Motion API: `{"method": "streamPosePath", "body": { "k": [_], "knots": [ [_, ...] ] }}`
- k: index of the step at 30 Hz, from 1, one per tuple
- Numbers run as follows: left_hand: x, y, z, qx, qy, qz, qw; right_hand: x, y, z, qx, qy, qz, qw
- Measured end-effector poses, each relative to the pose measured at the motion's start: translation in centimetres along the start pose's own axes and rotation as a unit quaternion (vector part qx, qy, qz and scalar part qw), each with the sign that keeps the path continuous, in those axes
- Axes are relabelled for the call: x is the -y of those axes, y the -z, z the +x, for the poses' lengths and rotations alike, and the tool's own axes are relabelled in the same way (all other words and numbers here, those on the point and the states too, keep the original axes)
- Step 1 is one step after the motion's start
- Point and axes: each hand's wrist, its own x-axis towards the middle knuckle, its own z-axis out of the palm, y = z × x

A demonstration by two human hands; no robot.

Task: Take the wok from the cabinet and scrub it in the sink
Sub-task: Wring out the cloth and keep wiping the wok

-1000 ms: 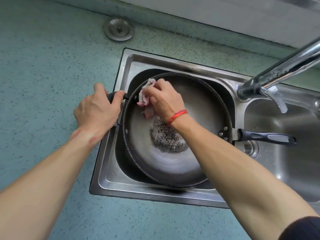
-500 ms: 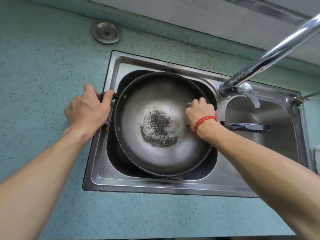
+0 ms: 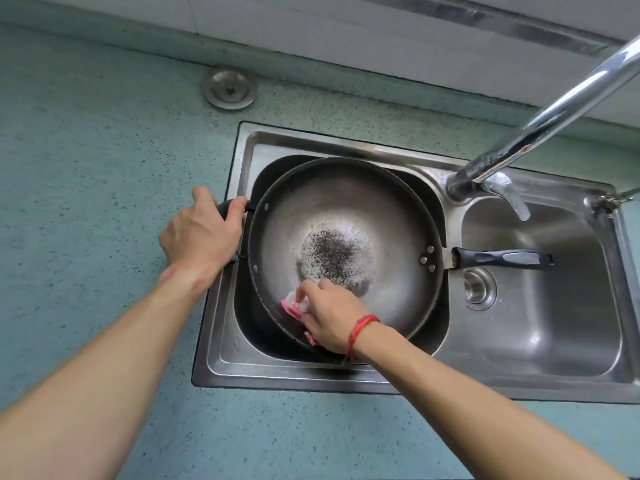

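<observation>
A speckled teal tabletop [image 3: 86, 202] carries a stainless two-basin sink [image 3: 346, 379] set into it. The wok [image 3: 391, 216] sits tilted in the left basin and nearly fills it. Its long black handle [image 3: 502, 258] reaches out over the right basin, above the drain strainer [image 3: 479, 287]. A chrome faucet [image 3: 540, 123] rises from the ridge between the basins and slants up to the right edge of the view.

The wok's grey inside has a dark speckled patch [image 3: 332, 251] at the bottom.

The left hand [image 3: 201, 237] is wrapped round the small black loop handle [image 3: 225, 206] on the wok's left rim, fingers curled over it. The right hand [image 3: 332, 317] is clamped on a pink and white cloth [image 3: 294, 304], with curled fingers pressing it against the wok's inner wall near the front rim.

A round metal cap [image 3: 229, 89] lies on the tabletop behind the sink. A red string bracelet [image 3: 360, 329] circles the right wrist.
</observation>
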Motion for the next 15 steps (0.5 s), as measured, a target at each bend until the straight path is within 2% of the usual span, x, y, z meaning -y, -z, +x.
{"method": "streamPosePath", "body": {
  "k": [5,7,10,12,13,15],
  "knots": [
    [0.0,-0.1,0.0,0.002,0.001,0.001,1.0,0.1,-0.2,1.7,-0.047,-0.034,0.087,0.995],
    [0.1,-0.1,0.0,0.003,0.005,-0.001,1.0,0.1,-0.1,2.5,-0.07,-0.069,0.186,0.978],
    [0.3,-0.1,0.2,0.003,0.004,-0.003,1.0,0.7,1.6,4.7,-0.144,-0.125,0.361,0.913],
    [0.4,-0.3,0.3,0.003,0.004,-0.002,1.0,1.3,3.5,5.9,-0.196,-0.126,0.487,0.842],
    [0.4,-0.3,0.2,0.002,0.005,-0.002,1.0,1.6,4.4,6.5,-0.218,-0.119,0.533,0.809],
    [0.5,-0.3,0.2,-0.004,0.004,-0.002,1.0,2.2,5.6,7.7,-0.253,-0.118,0.57,0.773]
  ]
}}
